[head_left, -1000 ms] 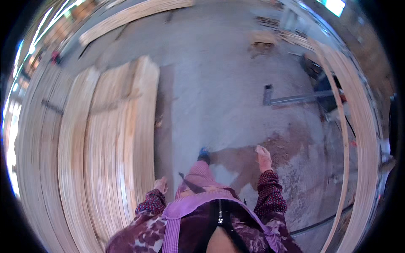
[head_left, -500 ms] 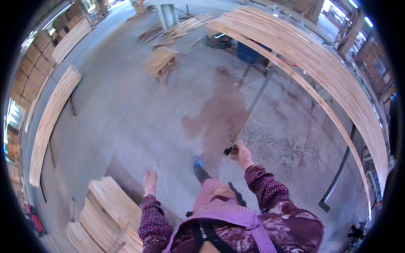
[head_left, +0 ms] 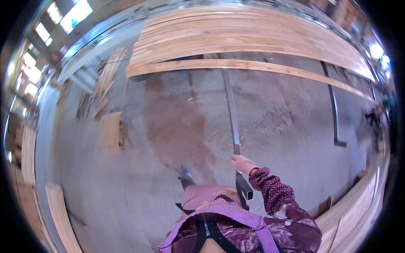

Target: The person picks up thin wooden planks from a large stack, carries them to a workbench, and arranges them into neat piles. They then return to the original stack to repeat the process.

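My right hand [head_left: 242, 163], in a pale glove with a red patterned sleeve behind it, is closed over a long grey metal bar [head_left: 231, 114]. The bar runs from under the far stack of long wooden planks [head_left: 253, 38] straight toward me. Its near end [head_left: 244, 190] shows in front of my pink apron. My left hand is out of sight. A blue shoe tip [head_left: 184, 171] pokes out below me on the concrete floor [head_left: 139, 185].
A second metal bar [head_left: 334, 109] lies parallel at the right. One long plank [head_left: 236, 65] fronts the far stack. More planks lie at the lower right [head_left: 358, 211] and lower left [head_left: 59, 215]. A small wooden bench [head_left: 110, 131] and scrap boards [head_left: 101, 88] sit at left.
My view has swung round from the plank pile on the left to the far long stack. My right hand has come onto the metal bar, and my left hand has dropped out of view.
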{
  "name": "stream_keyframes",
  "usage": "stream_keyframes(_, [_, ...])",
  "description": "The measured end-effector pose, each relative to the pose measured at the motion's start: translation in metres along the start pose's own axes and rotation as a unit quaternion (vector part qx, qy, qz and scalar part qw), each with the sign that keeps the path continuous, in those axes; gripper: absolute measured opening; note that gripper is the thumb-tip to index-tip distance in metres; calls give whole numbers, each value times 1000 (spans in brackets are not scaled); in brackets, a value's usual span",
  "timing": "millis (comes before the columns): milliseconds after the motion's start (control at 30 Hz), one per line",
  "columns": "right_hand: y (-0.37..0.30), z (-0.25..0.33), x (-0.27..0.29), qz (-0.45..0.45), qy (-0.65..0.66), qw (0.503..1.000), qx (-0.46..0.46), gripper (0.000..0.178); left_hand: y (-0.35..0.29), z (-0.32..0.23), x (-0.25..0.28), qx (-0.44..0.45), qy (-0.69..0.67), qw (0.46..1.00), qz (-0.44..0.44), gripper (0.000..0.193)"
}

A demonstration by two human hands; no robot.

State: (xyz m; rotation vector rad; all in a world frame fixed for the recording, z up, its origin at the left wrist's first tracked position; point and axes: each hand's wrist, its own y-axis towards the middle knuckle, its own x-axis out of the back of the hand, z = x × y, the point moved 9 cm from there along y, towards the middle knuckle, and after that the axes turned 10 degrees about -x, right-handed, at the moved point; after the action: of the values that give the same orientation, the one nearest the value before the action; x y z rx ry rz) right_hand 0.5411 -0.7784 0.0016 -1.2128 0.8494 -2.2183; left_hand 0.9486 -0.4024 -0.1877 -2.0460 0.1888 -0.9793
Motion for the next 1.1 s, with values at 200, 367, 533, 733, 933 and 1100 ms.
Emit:
stream_keyframes(200, [19, 24, 30, -55, 151, 987, 22, 46, 180, -83, 238, -186, 672, 715, 40, 29])
stream_keyframes(367, [-13, 34, 68, -111, 183, 976, -50, 49, 151, -422, 410, -428, 292, 771, -370, 81])
stream_keyframes(533, [-11, 90, 89, -54, 300, 951, -55, 53, 89, -600, 454, -454, 408, 705, -360, 99])
stream_keyframes(733, [35, 131, 163, -210, 295, 926, 104, 48, 120, -681, 426, -447, 564, 670, -182, 96])
stream_keyframes(933, [160, 135, 172, 45, 849, 517, 101, 37, 169, -656, 389, -473, 468, 746, -3, 62])
stream_keyframes(1100, [148, 161, 217, -58, 736, 660, 143, 34, 159, -679, 421, -498, 386, 771, 91, 54])
